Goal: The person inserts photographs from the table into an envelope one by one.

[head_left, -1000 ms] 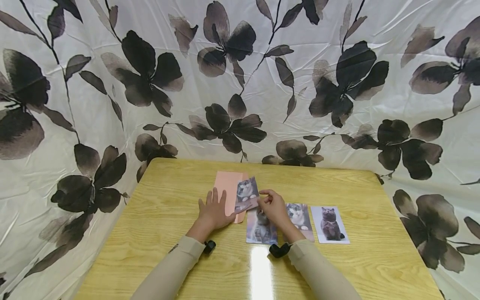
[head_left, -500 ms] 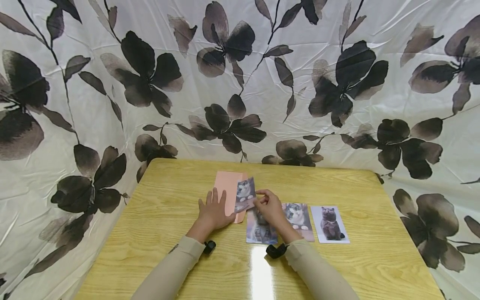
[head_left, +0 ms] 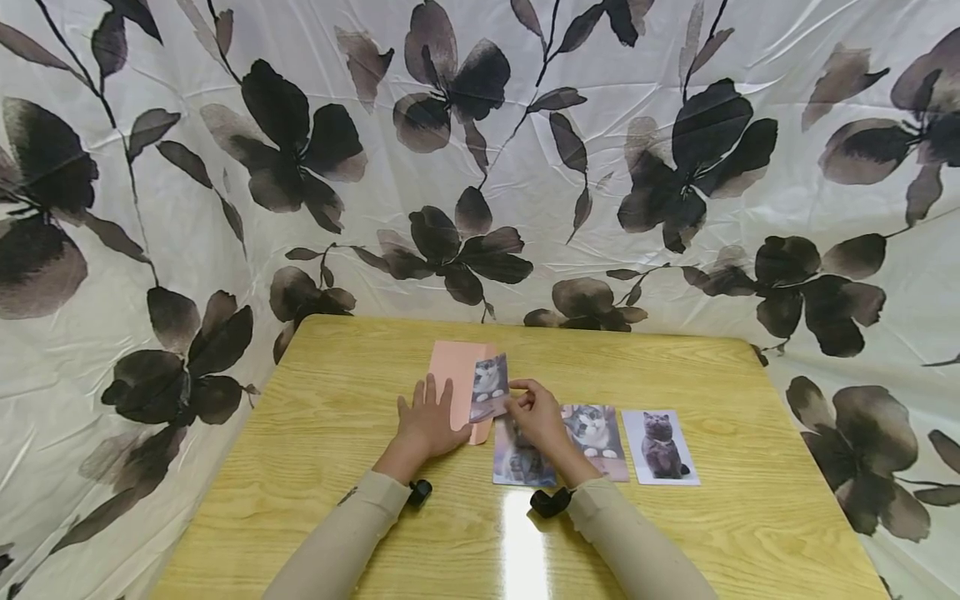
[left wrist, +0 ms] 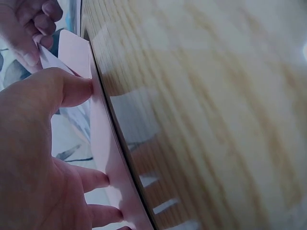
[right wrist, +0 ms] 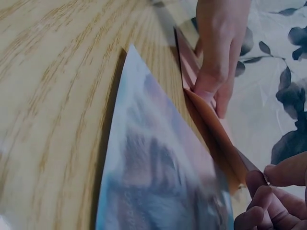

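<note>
A pink envelope (head_left: pixel 453 358) lies on the table, and my left hand (head_left: pixel 427 421) rests on it with fingers spread. In the left wrist view the thumb and fingertips press along the envelope (left wrist: pixel 103 139). My right hand (head_left: pixel 540 412) pinches the right edge of a cat photo card (head_left: pixel 489 379). This card stands at the envelope's right side, its left part overlapping the flap. Through the right wrist view the envelope's side (right wrist: pixel 216 129) gapes, with the pinched card's edge (right wrist: pixel 247 160) at its mouth. Another cat photo (head_left: pixel 521 467) lies partly under my right hand.
Two more photos lie in a row to the right: a white-and-grey cat (head_left: pixel 592 429), partly behind the right forearm, and a dark cat (head_left: pixel 660 450). The wooden table (head_left: pixel 300 517) backs onto a floral cloth (head_left: pixel 450 175).
My right hand has shifted a little left with the card, which now sits more upright and farther over the envelope. The left hand has stayed in place.
</note>
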The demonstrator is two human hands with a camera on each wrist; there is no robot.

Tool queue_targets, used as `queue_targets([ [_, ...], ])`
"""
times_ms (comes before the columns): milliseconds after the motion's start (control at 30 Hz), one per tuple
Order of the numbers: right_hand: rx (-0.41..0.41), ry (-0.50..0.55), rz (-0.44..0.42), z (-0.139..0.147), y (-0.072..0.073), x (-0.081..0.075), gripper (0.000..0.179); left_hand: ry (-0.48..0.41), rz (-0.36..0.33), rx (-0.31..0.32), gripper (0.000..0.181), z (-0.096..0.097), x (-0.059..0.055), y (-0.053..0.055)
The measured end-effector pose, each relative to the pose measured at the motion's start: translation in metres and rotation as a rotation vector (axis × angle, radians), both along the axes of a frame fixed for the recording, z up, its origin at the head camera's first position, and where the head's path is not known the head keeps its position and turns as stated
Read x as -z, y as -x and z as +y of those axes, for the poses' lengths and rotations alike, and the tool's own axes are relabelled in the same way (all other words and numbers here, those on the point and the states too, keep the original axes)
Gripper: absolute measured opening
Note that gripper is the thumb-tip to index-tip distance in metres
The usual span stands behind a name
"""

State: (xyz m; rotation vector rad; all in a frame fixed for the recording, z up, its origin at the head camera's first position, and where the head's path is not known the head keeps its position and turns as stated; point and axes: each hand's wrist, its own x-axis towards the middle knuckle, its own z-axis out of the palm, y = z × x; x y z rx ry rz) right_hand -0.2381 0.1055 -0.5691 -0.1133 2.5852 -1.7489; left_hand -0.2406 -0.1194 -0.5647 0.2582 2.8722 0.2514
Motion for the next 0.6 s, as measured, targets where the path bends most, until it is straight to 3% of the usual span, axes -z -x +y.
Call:
queue_targets([
  [267,-0.021,-0.014,-0.031,-0.005,0.000,-0.003,0.035,-0.004,0.000,-0.008,0.098,0.000,0.001,0.000],
  [600,-0.029,0.007,0.013,-0.013,0.003,0.003,0.034,0.000,-0.003,-0.012,0.099,0.000,0.000,0.000],
])
